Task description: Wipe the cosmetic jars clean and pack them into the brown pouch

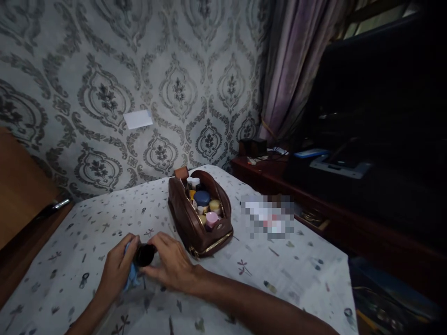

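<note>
1. The left hand (pixel 118 267) rests low on the counter (pixel 279 274), near the front edge and left of centre, its fingers curled around a light blue cloth (pixel 132 275) that shows under the palm.
2. The right hand (pixel 171 263) lies just right of it, its fingers closed on a small dark round jar (pixel 145 254).
3. The jar sits between the two hands, touched by both, just above the patterned covering of the counter.
4. Just beyond the right hand, slightly farther and to the right, stands an open brown pouch (pixel 195 223) with a gold zip.
5. Inside the pouch stand several small containers: a blue-lidded jar (pixel 201 197), a pink-lidded one (pixel 211 217), a cream-lidded one (pixel 215 205) and white-capped bottles (pixel 193 181) at the far end.
6. Right of the pouch a blurred patch (pixel 268 216) lies on the counter; what it is cannot be told.
7. Far right, a dark wooden shelf (pixel 279 179) carries dim devices, beside a purple curtain (pixel 293 70).
</note>
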The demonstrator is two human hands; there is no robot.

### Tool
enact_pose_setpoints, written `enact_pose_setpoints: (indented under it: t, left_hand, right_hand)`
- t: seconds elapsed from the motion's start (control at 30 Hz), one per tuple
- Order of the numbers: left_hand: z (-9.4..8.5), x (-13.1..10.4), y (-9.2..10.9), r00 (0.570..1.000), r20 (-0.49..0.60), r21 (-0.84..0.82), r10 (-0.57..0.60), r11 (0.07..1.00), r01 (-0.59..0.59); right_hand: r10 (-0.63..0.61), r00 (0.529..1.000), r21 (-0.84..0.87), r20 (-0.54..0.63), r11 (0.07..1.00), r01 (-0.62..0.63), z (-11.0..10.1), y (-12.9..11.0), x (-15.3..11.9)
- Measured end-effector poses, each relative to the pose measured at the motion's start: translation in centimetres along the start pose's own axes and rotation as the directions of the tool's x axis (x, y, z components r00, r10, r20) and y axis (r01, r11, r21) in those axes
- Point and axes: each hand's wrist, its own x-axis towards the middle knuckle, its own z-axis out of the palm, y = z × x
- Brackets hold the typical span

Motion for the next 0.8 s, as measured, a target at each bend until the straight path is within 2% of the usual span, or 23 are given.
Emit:
enact_pose_setpoints:
  t: [0.2,0.27,0.33,0.43,0.53,0.6,0.67,0.73,0.8]
  left_hand:
    - [0.0,0.9,1.4,0.989,0.096,-0.138,-0.112,0.983,0.125]
    - [0.3,0.8,1.8,0.985,0.108,-0.165,-0.133,0.975,0.15]
    - [0.8,0.7,2.3,0.991,0.085,-0.17,-0.106,0.978,0.12]
    - [1.3,0.4,3.0,1.0,0.008,-0.147,-0.029,0.989,0.03]
    - [1.4,0.4,3.8,0.997,-0.059,-0.103,0.041,0.994,-0.047]
    - [1.1,0.6,3.8,0.994,-0.054,-0.03,0.093,0.995,-0.095]
    - [0.3,1.0,2.9,0.991,-0.015,0.113,0.136,0.985,-0.133]
    - [-0.8,1.5,0.8,0.987,0.047,0.323,0.154,0.933,-0.161]
    - [-1.9,1.8,-2.4,0.98,0.156,0.543,0.127,0.817,-0.192]
  right_hand:
    - [0.007,0.999,0.139,-0.047,0.99,0.0,-0.4,-0.1,0.4]
    - [0.065,0.997,0.156,-0.049,0.986,-0.057,-0.9,-0.4,0.4]
    - [0.194,0.979,0.197,-0.057,0.964,-0.18,-1.5,-1.0,0.5]
    - [0.371,0.928,0.312,-0.036,0.886,-0.342,-3.0,-2.3,0.8]
    - [0.411,0.912,0.4,0.007,0.835,-0.379,-4.8,-3.5,1.2]
    - [0.399,0.917,0.433,0.015,0.824,-0.366,-6.1,-3.9,1.4]
    - [0.385,0.923,0.479,-0.003,0.811,-0.337,-7.2,-4.2,1.5]
    - [0.376,0.926,0.533,-0.026,0.789,-0.305,-8.3,-4.3,1.5]
    - [0.362,0.931,0.568,-0.052,0.777,-0.271,-9.6,-4.3,1.5]
